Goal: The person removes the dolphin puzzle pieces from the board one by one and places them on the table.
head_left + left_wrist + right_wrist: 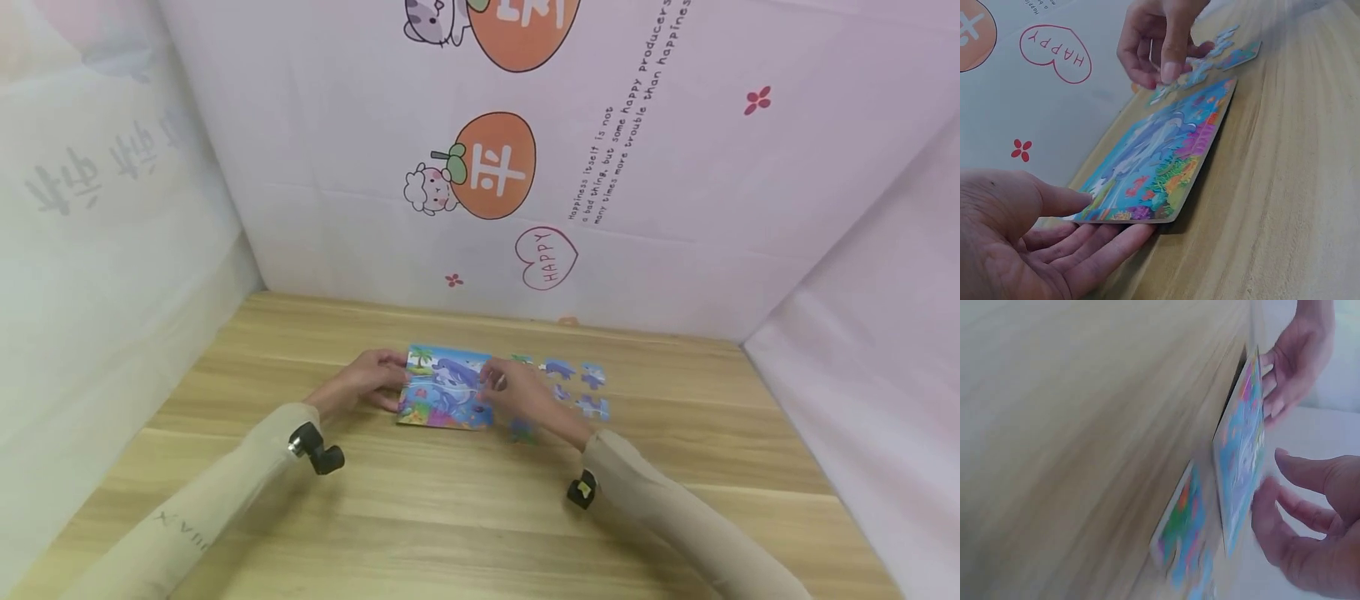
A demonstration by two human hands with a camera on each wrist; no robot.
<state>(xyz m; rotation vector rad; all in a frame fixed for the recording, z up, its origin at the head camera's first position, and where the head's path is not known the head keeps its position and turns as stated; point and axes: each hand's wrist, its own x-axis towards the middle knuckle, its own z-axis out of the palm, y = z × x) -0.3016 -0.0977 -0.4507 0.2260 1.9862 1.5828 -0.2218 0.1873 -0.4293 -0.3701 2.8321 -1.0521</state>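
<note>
A flat dolphin picture board [442, 400] with a sea scene lies on the wooden table, its left end slightly raised. My left hand [378, 381] grips that end: in the left wrist view the thumb [1075, 203] rests on the picture and the fingers are underneath. Above the board's right edge is my right hand [521, 392], its fingers loosely bent. In the right wrist view its thumb and forefinger stand apart with nothing between them. Loose jigsaw pieces [592, 407] lie to the right, some hidden under the right hand; a colourful corner piece [1179, 519] shows nearby.
The wooden table [420, 517] reaches to a white printed cloth [360, 208] hanging at the back, with more cloth at both sides. Small black cameras sit on the left wrist [318, 450] and the right wrist [581, 490].
</note>
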